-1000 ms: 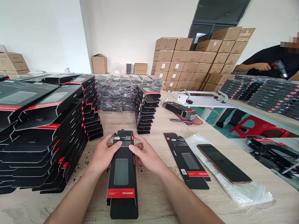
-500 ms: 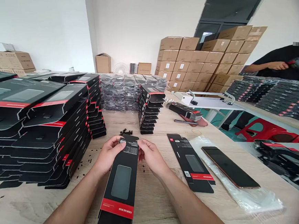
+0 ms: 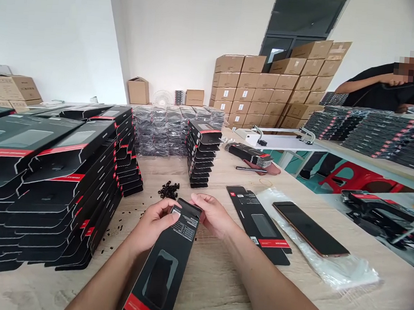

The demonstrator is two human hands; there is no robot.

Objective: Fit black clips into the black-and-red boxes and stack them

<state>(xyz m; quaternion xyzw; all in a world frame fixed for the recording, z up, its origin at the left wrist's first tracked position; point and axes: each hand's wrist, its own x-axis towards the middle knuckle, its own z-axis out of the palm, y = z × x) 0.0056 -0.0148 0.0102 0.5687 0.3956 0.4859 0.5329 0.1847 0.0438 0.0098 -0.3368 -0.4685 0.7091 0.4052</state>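
Left hand (image 3: 154, 224) pinches the black box (image 3: 171, 240) by its edge, right hand (image 3: 215, 216) its end flap (image 3: 189, 208); I see bare tabletop (image 3: 207, 289) alongside.

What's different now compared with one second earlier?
The black box has swung so its near end lies further left, running past the picture's bottom edge. The right hand has shifted from its side to the far end flap; the left hand keeps hold. Beyond, more small black pieces show. A co-worker's hand has risen. The flattened box, smartphone and stacked boxes stayed put.
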